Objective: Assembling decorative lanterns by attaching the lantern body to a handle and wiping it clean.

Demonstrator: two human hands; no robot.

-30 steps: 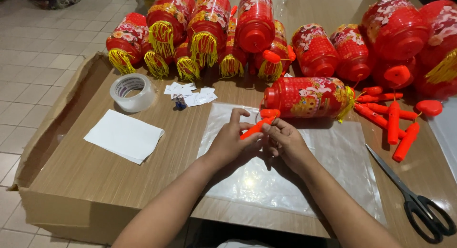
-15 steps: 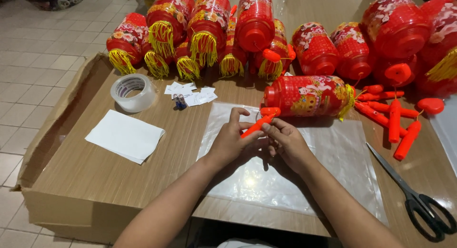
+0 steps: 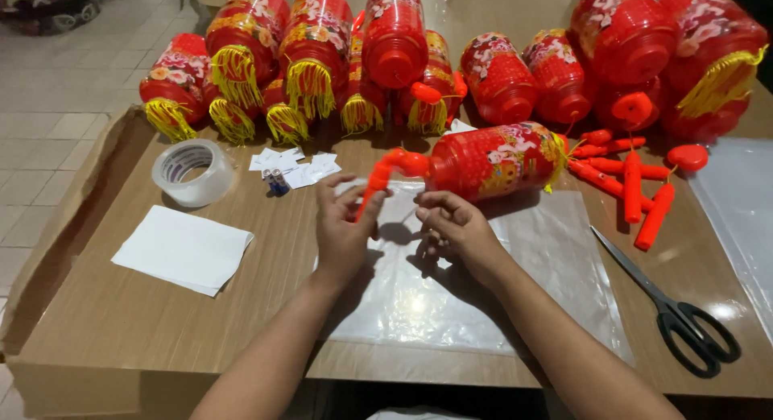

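Red lantern [image 3: 491, 161] lies on its side on clear plastic sheet [image 3: 515, 299], orange handle [image 3: 378, 178] attached. Handle is pinched by left hand [image 3: 342, 235]; right hand [image 3: 455, 231] is curled, grip unclear.

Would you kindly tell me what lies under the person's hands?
A clear plastic sheet spread on the brown table; the left hand holds an orange handle. The right hand's palm contents are hidden.
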